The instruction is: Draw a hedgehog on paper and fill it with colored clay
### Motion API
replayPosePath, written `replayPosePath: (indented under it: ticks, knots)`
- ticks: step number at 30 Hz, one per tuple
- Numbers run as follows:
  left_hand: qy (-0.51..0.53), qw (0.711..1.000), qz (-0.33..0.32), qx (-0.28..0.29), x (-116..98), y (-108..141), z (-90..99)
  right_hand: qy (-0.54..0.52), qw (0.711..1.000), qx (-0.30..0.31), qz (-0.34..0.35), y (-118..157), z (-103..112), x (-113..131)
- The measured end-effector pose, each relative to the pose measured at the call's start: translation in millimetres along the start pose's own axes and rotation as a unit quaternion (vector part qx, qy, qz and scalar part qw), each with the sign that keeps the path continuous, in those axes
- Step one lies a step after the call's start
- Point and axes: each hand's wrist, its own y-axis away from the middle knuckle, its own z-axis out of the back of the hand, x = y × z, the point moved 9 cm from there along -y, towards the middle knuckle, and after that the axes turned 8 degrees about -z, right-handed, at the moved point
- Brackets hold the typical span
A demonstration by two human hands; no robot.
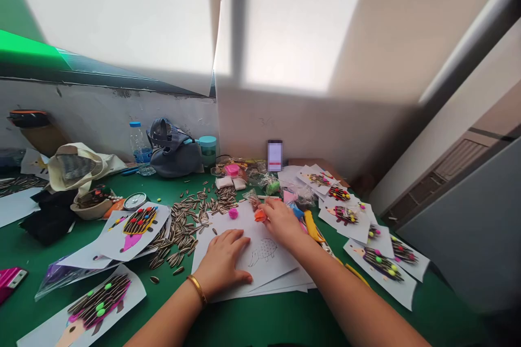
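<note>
White paper (pixel 228 287) with a line drawing of a hedgehog (pixel 264 251) lies on top of other sheets. My left hand (pixel 223 260), a gold bangle at its wrist, rests palm down on the paper's left part with its fingers spread. My right hand (pixel 284 222) reaches over the paper's upper right, its fingertips at a piece of orange clay (pixel 260 216); whether they grip it is unclear. A pink clay lump (pixel 233 213) sits near the paper's top. Left of the paper are many striped sunflower seeds (pixel 183 227).
Finished hedgehog pictures lie at the left (pixel 140 225) and right (pixel 382 265). Yellow clay (pixel 312 226) and other coloured packets sit beyond my right hand. A phone (pixel 275 156) stands at the back, with a bottle (pixel 141 149), dark bag (pixel 175 152) and teal-lidded jar (pixel 208 150) further left.
</note>
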Motion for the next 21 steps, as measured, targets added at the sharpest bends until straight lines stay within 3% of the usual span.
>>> replayPosePath:
  ticks: [4, 7, 10, 16, 21]
  knots:
    - [0.003, 1.000, -0.002, 0.003, 3, 0, -0.1, -0.222, 0.973, -0.065, 0.007, 32, 24, 10]
    - [0.005, 1.000, -0.003, 0.006, 4, -1, -0.7, -0.320, 0.940, -0.118, -0.005, 55, 26, 4]
    - [0.005, 1.000, 0.000, 0.012, 5, -1, -0.7, -0.325, 0.934, -0.146, -0.005, 63, 21, -8]
    - [0.026, 1.000, 0.007, 0.016, 7, -1, 1.5, -0.281, 0.951, -0.132, -0.012, 53, 17, -42]
    - [0.047, 0.999, 0.004, 0.013, 7, -1, 3.5, -0.249, 0.960, -0.130, -0.014, 51, 21, -56]
